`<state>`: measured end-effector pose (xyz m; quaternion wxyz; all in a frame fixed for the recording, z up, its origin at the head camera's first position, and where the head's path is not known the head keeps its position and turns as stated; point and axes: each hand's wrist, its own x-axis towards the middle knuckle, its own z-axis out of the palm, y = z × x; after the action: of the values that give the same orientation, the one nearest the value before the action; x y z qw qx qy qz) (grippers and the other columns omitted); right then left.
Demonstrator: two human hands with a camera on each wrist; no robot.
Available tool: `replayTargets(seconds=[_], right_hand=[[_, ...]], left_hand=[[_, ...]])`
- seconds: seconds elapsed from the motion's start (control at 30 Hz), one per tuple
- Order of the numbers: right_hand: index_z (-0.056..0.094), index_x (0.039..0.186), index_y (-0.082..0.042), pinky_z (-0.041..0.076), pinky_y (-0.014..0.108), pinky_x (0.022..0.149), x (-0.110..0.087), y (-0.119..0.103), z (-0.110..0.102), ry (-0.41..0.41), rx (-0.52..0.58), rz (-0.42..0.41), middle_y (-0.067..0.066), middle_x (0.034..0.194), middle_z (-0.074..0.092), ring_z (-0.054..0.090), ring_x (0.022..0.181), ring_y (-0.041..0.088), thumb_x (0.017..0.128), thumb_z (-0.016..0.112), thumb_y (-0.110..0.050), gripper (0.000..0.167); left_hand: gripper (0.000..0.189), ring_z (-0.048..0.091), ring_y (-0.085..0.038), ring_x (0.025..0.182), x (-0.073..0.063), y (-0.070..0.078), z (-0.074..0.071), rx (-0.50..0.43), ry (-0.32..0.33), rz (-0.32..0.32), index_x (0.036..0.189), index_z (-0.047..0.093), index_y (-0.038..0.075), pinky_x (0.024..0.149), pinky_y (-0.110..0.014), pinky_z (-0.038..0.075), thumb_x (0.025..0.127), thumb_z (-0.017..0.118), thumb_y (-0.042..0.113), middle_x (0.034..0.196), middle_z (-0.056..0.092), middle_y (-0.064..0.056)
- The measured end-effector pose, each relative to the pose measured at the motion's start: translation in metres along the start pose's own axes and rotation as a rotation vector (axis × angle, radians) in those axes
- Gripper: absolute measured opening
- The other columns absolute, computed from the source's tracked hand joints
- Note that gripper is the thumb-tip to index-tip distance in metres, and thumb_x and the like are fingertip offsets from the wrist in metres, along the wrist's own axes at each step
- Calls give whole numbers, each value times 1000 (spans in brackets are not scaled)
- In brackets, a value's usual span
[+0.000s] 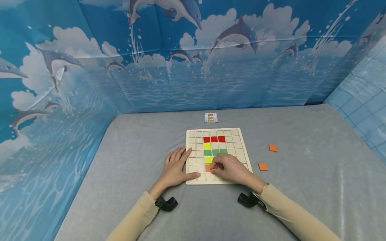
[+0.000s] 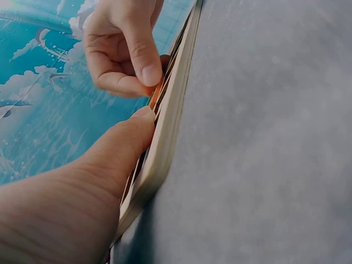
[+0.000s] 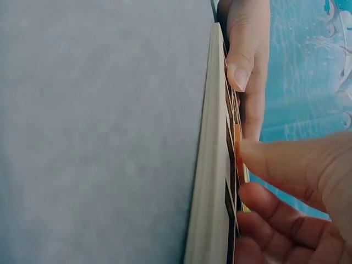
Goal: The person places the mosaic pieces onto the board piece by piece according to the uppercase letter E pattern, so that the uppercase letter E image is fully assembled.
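A pale wooden grid board [image 1: 193, 134] lies on the grey cloth, with red tiles [image 1: 214, 139], green tiles [image 1: 215, 152] and yellow tiles [image 1: 207, 146] set in its cells. My right hand [image 1: 230, 169] bends over the board's lower part, thumb and forefinger pinching an orange tile [image 1: 208, 168] at its cell below the lower yellow tile. The right wrist view shows that thumb against the orange tile [image 3: 238, 146]. My left hand [image 1: 175, 167] lies spread at the board's left edge. Its thumb rests on the lower left of the board, other fingers along the side.
Two loose orange tiles [image 1: 272, 148] lie on the cloth to the right of the board. Behind the board sits a small card [image 1: 210, 117] with a coloured grid pattern. A blue dolphin-print curtain [image 1: 181, 83] hangs beyond the table's far edge.
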<state>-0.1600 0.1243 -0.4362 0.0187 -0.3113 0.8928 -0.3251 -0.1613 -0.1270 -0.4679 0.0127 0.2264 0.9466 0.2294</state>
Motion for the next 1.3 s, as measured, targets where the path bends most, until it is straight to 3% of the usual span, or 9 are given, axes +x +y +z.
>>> replayTargets(seconds=[0.2, 0.4, 0.63, 0.9, 1.03, 1.13, 1.3], right_hand=[[68, 85, -20, 43, 24, 58, -13, 7, -10, -45, 124, -42, -14, 76, 55, 48, 65, 8, 82, 76, -14, 11], [68, 87, -19, 47, 25, 63, -25, 20, -27, -17, 145, -70, -14, 80, 57, 53, 72, 6, 84, 74, -13, 9], [69, 91, -18, 45, 28, 65, -47, 41, -52, 18, 148, 59, -11, 85, 58, 53, 77, 11, 85, 73, -22, 9], [68, 103, -10, 43, 32, 68, -67, 62, -73, 23, 31, 153, 3, 103, 58, 48, 83, 19, 78, 79, -32, 35], [66, 109, -7, 44, 41, 77, -72, 66, -82, -16, -26, 183, 7, 110, 54, 49, 93, 23, 75, 80, -41, 50], [65, 110, -6, 44, 43, 78, -75, 67, -86, -59, -58, 214, 8, 109, 52, 49, 94, 23, 73, 80, -44, 55], [60, 103, -7, 39, 35, 66, -77, 71, -90, -120, -69, 282, 5, 94, 47, 43, 81, 19, 70, 84, -40, 52]], left_hand=[[96, 9, -27, 142, -1, 0, 1, -3, -6, -3, 152, 25, 17, 108, -49, 4, 78, 62, 66, 155, 18, -9], [97, 7, -26, 142, -1, -2, 1, 3, -15, -9, 152, 23, 18, 108, -48, 3, 78, 61, 67, 156, 16, -8], [97, 7, -26, 142, -2, -1, 0, -8, -8, 5, 152, 24, 17, 108, -49, 4, 78, 62, 66, 156, 17, -9], [96, 7, -27, 142, -1, -1, 1, -22, -6, 9, 152, 24, 17, 108, -49, 3, 78, 63, 64, 156, 17, -9], [96, 6, -27, 142, -2, 0, 1, -21, -13, 6, 152, 23, 18, 108, -49, 4, 78, 63, 64, 156, 16, -9], [96, 6, -28, 142, -2, 0, 1, -20, -14, 4, 152, 24, 17, 108, -50, 4, 78, 63, 64, 156, 16, -9], [96, 7, -29, 142, -2, 1, 1, -23, -8, 5, 152, 25, 16, 108, -51, 4, 78, 63, 64, 155, 18, -10]])
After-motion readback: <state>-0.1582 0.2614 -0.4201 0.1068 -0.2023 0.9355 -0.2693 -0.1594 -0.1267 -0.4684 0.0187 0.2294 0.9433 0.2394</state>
